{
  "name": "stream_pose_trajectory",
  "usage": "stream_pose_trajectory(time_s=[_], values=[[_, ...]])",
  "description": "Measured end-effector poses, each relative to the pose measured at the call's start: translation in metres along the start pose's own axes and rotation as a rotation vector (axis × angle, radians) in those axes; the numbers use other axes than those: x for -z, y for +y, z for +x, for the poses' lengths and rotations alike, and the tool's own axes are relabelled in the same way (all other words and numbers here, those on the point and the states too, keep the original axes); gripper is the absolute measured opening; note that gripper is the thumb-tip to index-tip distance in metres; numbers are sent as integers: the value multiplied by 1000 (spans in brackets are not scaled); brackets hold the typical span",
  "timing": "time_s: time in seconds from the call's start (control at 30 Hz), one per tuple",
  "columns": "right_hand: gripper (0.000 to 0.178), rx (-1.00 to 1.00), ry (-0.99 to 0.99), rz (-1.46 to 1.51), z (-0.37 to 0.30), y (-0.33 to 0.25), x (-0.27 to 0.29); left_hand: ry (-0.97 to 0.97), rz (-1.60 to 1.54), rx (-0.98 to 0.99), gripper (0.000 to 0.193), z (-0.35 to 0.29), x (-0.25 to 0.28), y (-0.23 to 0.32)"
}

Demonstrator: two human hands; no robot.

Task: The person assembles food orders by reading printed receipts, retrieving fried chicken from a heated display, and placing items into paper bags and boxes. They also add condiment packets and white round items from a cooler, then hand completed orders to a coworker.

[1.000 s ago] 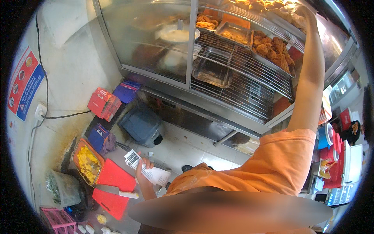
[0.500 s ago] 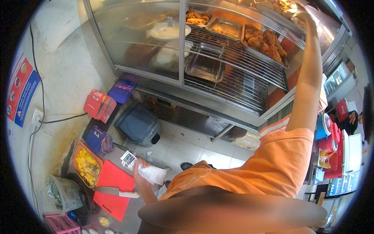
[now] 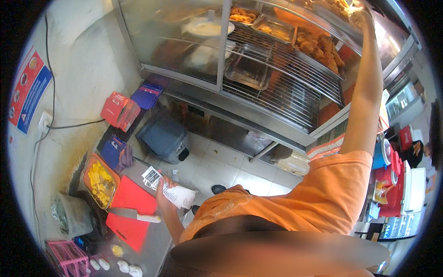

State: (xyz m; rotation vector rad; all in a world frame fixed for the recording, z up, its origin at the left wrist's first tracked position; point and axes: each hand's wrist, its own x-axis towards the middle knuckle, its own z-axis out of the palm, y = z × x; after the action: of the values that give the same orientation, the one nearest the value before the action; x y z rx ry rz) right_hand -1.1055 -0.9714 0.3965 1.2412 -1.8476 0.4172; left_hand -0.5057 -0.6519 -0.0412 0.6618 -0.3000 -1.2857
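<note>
My left hand is closed round a small stack of white printed paper sleeves, held above the counter's edge beside a red cutting board. A knife with a white handle lies across that board. My right arm stretches up to the top of a heated display cabinet. There my right hand is at a tray of golden fried food on the upper shelf. Glare and the picture's rim hide its fingers. Below it, fried chicken pieces fill a metal tray.
An orange-rimmed tray of yellow chopped food stands by the wall. Red packets and purple packets lie on a ledge above a dark bin. A pink basket sits at lower left. Metal cabinet bars cross beside my right arm.
The whole view has shifted slightly. My left hand still grips the paper sleeves near the board. My right hand stays at the top tray, turned a little.
</note>
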Motion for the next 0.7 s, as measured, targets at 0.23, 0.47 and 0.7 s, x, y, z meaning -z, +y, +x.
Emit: stream_pose_trajectory(time_s=[0.23, 0.47, 0.7], values=[[34, 24, 140, -43, -45, -30, 5, 102, -64, -5, 40, -18, 18, 9], [31, 528, 390, 893, -191, -268, 68, 153, -115, -111, 35, -57, 63, 25], [19, 610, -1464, 1743, -603, -524, 209, 571, -114, -301, 32, -132, 133, 84]])
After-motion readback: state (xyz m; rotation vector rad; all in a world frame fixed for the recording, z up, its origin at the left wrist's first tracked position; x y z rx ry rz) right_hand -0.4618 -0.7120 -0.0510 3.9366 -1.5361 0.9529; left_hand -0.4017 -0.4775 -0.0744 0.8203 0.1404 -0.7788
